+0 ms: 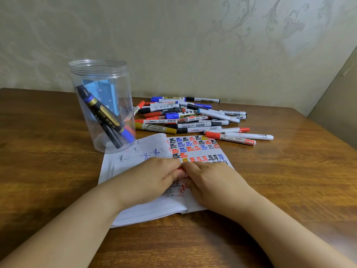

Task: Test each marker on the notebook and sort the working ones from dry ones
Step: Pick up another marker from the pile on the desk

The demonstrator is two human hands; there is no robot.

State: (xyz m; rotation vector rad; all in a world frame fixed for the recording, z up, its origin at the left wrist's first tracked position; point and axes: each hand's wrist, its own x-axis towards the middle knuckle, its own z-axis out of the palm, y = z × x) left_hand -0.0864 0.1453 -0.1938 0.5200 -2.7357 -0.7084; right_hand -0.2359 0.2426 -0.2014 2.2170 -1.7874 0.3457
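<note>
1. Notebook (146, 206): open, flat under both hands, pages full of red, blue and black marks.
2. Red marker (181, 169): mostly hidden, pinched between the left hand (152, 178) and right hand (208, 182).
3. Pile of markers (193, 118): lying flat, well beyond the hands.
4. Clear jar (102, 105): upright, up and left of the left hand, with a few markers leaning inside.

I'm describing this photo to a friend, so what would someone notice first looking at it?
First, the two hands, left hand and right hand, meeting over the open notebook, which lies at the near middle of the wooden table, sharing a grip on something small and red. Its far page is filled with red, blue and black test marks. Behind it lies a heap of markers; to the left stands a clear plastic jar holding a few more.
</note>
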